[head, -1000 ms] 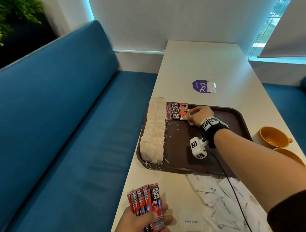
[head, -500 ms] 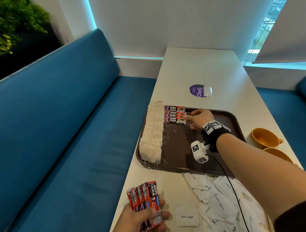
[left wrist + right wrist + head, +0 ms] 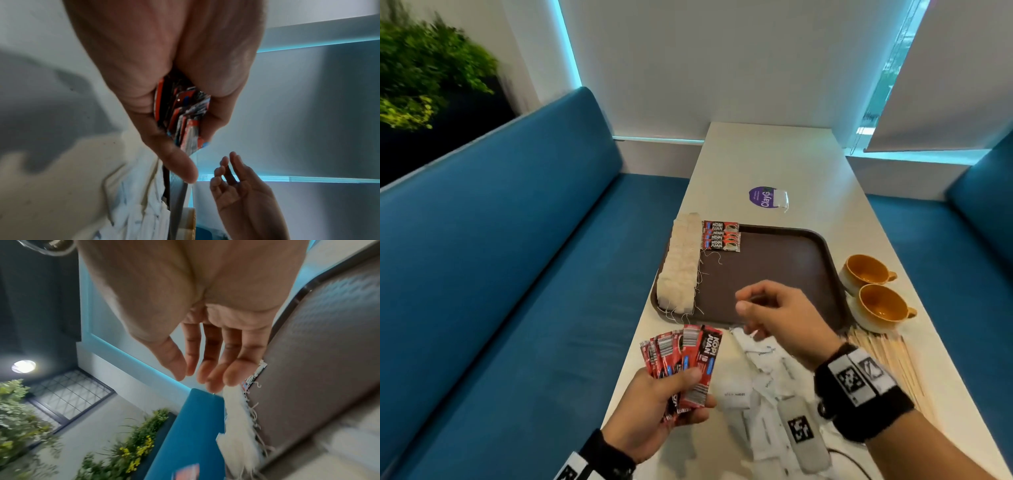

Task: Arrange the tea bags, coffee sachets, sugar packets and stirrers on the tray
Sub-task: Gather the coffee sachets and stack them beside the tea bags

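Left hand point(image 3: 654, 407) pinches a fan of coffee sachets point(image 3: 685, 363) between thumb and fingers. Right hand point(image 3: 780, 318), fingers loosely spread and empty, hovers just beside the fan, above the tray point(image 3: 774, 274) edge. Beyond it, tea bags point(image 3: 681, 263) and three sachets lie on the tray.

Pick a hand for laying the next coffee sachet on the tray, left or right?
Right. The right hand is empty and open, beside the fan of coffee sachets that the left hand grips; the left is occupied as the holder.

two orange cups point(image 3: 873, 287) on the table point(image 3: 774, 161), blue bench point(image 3: 517, 274) alongside.
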Action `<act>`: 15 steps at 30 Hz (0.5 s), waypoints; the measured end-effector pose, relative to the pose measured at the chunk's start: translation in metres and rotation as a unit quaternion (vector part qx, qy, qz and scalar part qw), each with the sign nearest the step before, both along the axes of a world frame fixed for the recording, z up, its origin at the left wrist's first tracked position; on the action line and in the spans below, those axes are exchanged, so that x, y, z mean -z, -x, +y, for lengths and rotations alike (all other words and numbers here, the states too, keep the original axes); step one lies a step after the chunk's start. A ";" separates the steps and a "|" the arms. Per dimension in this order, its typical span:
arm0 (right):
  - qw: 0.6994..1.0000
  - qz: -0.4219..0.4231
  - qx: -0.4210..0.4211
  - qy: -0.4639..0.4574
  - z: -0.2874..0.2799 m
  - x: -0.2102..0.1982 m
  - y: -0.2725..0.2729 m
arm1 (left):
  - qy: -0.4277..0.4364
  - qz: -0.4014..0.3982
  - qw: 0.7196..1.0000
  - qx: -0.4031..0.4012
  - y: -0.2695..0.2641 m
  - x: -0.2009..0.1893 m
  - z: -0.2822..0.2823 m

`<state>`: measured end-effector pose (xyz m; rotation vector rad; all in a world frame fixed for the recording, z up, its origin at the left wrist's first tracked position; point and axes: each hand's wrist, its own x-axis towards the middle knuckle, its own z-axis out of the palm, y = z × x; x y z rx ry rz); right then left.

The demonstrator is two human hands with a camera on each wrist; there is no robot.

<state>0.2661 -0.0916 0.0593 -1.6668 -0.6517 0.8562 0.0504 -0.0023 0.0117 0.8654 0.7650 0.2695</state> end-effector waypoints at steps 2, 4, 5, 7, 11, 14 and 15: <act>1.000 0.018 0.003 -0.009 -0.023 0.003 0.023 | -0.018 -0.013 1.000 0.013 0.001 -0.009 -0.010; 0.999 0.031 0.004 -0.012 -0.042 0.007 0.041 | -0.036 -0.021 0.999 0.029 0.002 -0.014 -0.021; 0.999 0.037 0.001 -0.012 -0.051 0.010 0.048 | -0.043 -0.025 0.998 0.036 0.003 -0.016 -0.026; 0.999 0.044 -0.007 -0.013 -0.066 0.014 0.059 | -0.053 -0.030 0.997 0.050 0.004 -0.019 -0.037; 0.999 0.046 0.003 -0.026 -0.092 0.016 0.066 | -0.052 -0.029 0.996 0.062 0.002 -0.020 -0.054; 0.994 0.077 0.030 -0.071 -0.108 0.014 0.058 | -0.027 -0.027 0.998 0.045 0.002 -0.018 -0.062; 0.992 0.083 0.036 -0.086 -0.112 0.012 0.054 | -0.019 -0.028 0.999 0.036 0.002 -0.017 -0.063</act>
